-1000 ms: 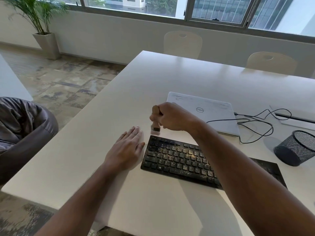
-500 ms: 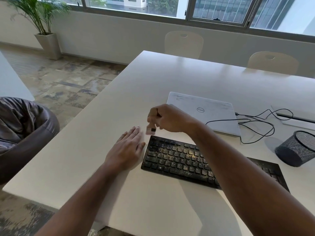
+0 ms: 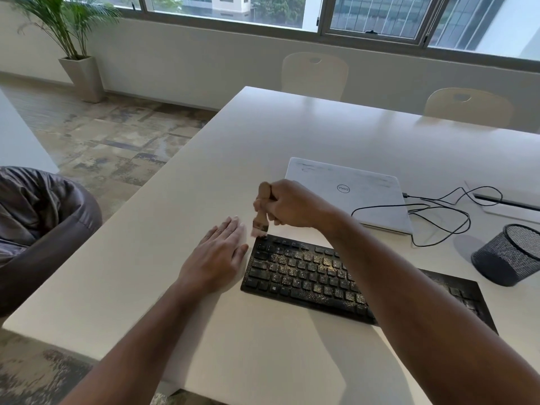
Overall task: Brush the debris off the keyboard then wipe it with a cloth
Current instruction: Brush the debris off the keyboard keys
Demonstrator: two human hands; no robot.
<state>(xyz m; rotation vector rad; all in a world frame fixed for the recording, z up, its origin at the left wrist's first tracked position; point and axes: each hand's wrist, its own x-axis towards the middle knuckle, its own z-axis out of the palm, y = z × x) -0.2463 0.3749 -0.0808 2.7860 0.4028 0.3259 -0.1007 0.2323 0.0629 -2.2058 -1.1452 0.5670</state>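
Right hand [image 3: 292, 204] is wrapped around the brush [image 3: 261, 213], bristles at the far-left corner of the keyboard [image 3: 309, 276], which sits on the surface [image 3: 263, 147] dusted with crumbs. Left hand [image 3: 216, 257] lies flat and empty just beside it. I'd go with short, light flicks row by row, sweeping off one edge so grit doesn't fall between keys.

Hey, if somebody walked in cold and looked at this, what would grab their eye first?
Probably the black keyboard at the table's near edge, its keys speckled with pale debris. Next, the right hand holding a small brush in its grip over the keyboard's far left corner, while the left hand lies flat on the white table beside the keyboard.
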